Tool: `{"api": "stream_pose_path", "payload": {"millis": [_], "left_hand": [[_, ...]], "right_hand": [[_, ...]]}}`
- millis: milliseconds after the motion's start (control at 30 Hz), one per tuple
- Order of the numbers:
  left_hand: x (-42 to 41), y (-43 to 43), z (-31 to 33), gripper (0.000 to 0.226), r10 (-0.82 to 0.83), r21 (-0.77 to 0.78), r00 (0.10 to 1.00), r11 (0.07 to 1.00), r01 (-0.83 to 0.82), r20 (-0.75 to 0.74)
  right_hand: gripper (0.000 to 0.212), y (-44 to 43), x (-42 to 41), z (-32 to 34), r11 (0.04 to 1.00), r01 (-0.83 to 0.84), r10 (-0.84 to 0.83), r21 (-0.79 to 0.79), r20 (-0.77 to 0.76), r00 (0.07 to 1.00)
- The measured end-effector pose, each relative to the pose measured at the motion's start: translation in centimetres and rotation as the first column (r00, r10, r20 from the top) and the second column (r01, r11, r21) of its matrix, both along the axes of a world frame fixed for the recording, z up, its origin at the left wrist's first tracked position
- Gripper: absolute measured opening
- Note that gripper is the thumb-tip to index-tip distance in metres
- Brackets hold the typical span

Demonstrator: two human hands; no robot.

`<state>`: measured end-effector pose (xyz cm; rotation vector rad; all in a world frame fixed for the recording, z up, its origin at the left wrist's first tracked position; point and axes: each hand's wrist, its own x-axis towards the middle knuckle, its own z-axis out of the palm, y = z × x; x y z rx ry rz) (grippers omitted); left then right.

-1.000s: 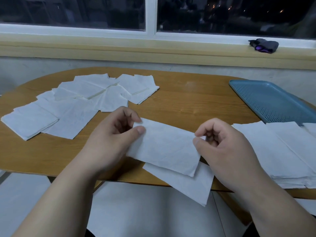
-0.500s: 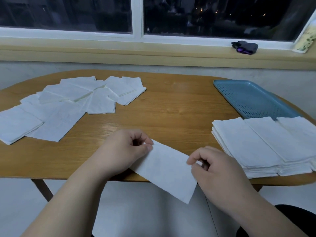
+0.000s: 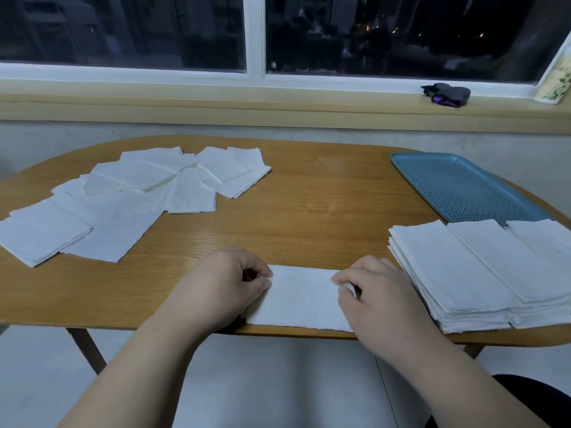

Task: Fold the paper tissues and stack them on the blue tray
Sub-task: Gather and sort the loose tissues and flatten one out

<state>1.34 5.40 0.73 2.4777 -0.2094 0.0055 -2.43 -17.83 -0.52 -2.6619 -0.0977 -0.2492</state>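
Note:
A white paper tissue, folded into a long strip, lies flat on the wooden table near its front edge. My left hand pinches its left end between thumb and fingers. My right hand pinches its right end, with a corner curled up under the fingers. The blue perforated tray sits at the far right of the table with nothing on its visible part. A thick stack of tissues lies in front of the tray, just right of my right hand.
Several folded square tissues are spread over the left half of the table. A dark cloth bundle and a printed card rest on the window sill behind. The table's front edge runs just below the strip.
The tissue was held in the air, partly hanging over the table edge; both hands have lowered it flat onto the table and squared it with the edge. The view has shifted a little.

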Motion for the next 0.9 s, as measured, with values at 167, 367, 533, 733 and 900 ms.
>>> {"api": "stream_pose_path", "payload": {"millis": [167,367,533,733,900], "left_hand": [[-0.8,1.3,0.3,0.008,0.103,-0.198,0.993,0.974,-0.112,-0.056],[-0.8,2.3,0.5,0.01,0.132,-0.216,0.989,0.966,-0.142,-0.06],[-0.2,2.1,-0.1,0.005,0.089,-0.047,0.996,0.995,-0.09,-0.031],[0.3,1.9,-0.7,0.01,0.0,0.075,0.999,0.997,-0.002,0.037],[0.1,2.1,-0.7,0.014,0.003,0.052,1.0,0.999,-0.004,0.024]], "right_hand": [[0.03,0.5,1.4,0.7,0.972,0.03,-0.037,0.232,0.025,0.999],[0.033,1.4,2.4,0.8,0.949,0.039,-0.029,0.312,-0.037,0.999],[0.034,1.7,2.9,-0.1,0.982,0.025,-0.017,0.186,-0.045,0.999],[0.034,1.7,3.0,-0.5,0.999,0.015,-0.015,0.039,0.011,1.0],[0.03,1.9,2.8,-0.6,0.997,0.064,-0.06,-0.045,0.075,0.995]]}}
